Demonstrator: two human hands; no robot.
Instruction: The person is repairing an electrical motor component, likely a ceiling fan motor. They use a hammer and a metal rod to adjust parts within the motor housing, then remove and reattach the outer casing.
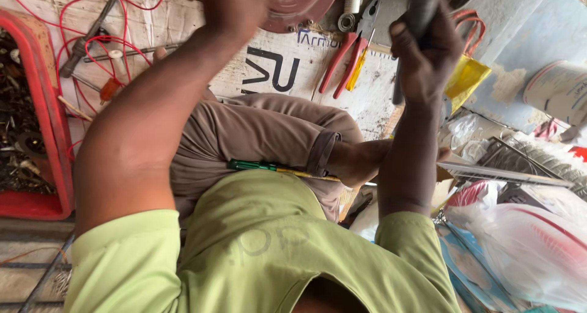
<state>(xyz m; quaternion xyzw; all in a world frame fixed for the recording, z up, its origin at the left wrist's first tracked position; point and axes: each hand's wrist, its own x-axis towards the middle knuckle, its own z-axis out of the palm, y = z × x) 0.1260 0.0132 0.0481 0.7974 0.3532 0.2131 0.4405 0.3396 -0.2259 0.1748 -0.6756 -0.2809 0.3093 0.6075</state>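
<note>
My left hand point(235, 7) is raised at the top of the view, blurred, with its fingers curled on the left edge of a round reddish metal disc point(302, 1). To the right, my right hand point(425, 53) is wrapped around a dark cylindrical handle point(420, 4) that runs out of the top of the frame. Both arms reach forward over my bent knee in brown trousers point(263, 129). A green-handled screwdriver point(254, 165) lies across my lap, against my green shirt.
Red-handled pliers point(345, 56) and a yellow tool point(358, 68) lie on the cardboard sheet point(275, 74). A red crate point(52, 117) of metal scrap and red wires point(92, 19) are on the left. A yellow bag point(466, 76), white bucket point(559, 90) and plastic bags point(526, 239) crowd the right.
</note>
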